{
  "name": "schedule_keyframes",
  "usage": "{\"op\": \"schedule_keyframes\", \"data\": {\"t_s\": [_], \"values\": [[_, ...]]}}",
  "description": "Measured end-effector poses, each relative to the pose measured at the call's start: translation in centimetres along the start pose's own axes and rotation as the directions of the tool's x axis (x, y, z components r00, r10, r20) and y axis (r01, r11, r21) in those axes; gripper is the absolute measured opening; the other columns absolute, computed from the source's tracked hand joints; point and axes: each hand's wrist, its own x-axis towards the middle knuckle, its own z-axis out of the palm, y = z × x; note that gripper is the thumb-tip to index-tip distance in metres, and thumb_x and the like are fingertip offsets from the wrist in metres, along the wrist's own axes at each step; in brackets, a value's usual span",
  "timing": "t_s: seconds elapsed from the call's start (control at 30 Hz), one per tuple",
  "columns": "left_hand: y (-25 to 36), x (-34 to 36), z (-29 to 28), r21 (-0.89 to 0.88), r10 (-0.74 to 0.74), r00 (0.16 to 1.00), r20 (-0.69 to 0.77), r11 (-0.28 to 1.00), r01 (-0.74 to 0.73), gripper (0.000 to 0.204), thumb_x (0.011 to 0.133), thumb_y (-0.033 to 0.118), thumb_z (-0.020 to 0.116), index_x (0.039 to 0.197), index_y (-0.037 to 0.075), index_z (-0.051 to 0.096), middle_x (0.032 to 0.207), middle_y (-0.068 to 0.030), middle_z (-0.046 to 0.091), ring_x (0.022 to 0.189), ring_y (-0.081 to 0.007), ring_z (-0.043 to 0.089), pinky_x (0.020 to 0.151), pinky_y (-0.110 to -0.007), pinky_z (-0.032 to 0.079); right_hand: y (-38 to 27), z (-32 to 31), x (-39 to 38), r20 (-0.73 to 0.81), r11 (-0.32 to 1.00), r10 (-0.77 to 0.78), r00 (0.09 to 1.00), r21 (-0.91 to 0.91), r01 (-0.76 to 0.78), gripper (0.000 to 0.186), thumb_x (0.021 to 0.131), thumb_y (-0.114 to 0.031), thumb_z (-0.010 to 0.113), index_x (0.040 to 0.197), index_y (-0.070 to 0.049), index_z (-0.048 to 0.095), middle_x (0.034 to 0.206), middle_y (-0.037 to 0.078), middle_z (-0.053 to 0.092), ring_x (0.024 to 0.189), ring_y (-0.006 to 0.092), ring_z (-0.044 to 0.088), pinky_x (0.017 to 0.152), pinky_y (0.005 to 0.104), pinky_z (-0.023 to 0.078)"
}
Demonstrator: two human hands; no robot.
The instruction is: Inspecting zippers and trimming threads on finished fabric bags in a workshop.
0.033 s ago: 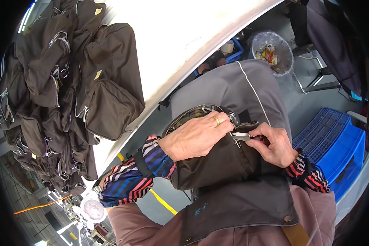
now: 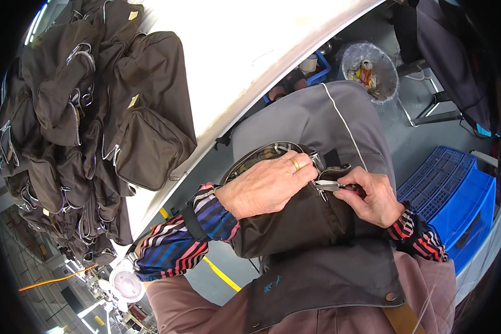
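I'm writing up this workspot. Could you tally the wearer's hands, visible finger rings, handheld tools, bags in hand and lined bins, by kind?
Hands (left hand, right hand): 2
Gold ring: 1
Metal tool: 1
Dark brown bag in hand: 1
Lined bin: 1
Total: 6

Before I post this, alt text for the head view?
A person's left hand grips a dark zippered bag while the right hand holds a small metal-bladed tool close to the zipper pulls. To the left, more dark bags lie heaped on a white table.
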Motion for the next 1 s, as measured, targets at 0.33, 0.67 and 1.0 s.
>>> {"op": "schedule_keyframes", "data": {"t_s": [0.33, 0.67, 1.0], "values": [[0.1, 0.4, 0.0, 0.106, 0.006, 0.998, 0.068, 0.994, -0.013, 0.020, 0.071, 0.000, 0.054, 0.090, 0.004, 0.051, 0.096, -0.0085, 0.051, 0.091, -0.0267, 0.050, 0.074, -0.035, 0.045, 0.0, 0.1, 0.4, 0.035, 1.000, -0.006, 0.999, 0.008, 0.006, 0.020, 0.076, -0.014, 0.069, 0.086, -0.004, 0.055, 0.066, 0.010, 0.061, 0.057, 0.0243, 0.060, 0.051, 0.0309, 0.046], [0.1, 0.5, 0.8, 0.143, 0.012, 1.000, -0.014, 0.990, -0.010, 0.020, 0.067, -0.002, 0.054, 0.086, 0.004, 0.050, 0.087, -0.0096, 0.047, 0.084, -0.0269, 0.049, 0.072, -0.036, 0.044, -0.3, 0.6, 0.5, 0.014, 1.000, -0.008, 1.000, 0.000, 0.008, 0.020, 0.076, -0.015, 0.068, 0.086, -0.004, 0.054, 0.067, 0.010, 0.061, 0.059, 0.0242, 0.061, 0.053, 0.0316, 0.047], [0.1, 0.4, 1.1, 0.168, 0.028, 0.998, -0.056, 0.986, -0.018, 0.018, 0.066, -0.001, 0.056, 0.082, 0.004, 0.049, 0.087, -0.0093, 0.047, 0.083, -0.0271, 0.049, 0.073, -0.036, 0.044, -0.5, 0.5, 1.1, 0.016, 0.977, -0.158, 0.987, -0.143, 0.159, 0.019, 0.076, -0.016, 0.067, 0.084, -0.005, 0.054, 0.066, 0.008, 0.058, 0.060, 0.0273, 0.058, 0.053, 0.0341, 0.045]]}}
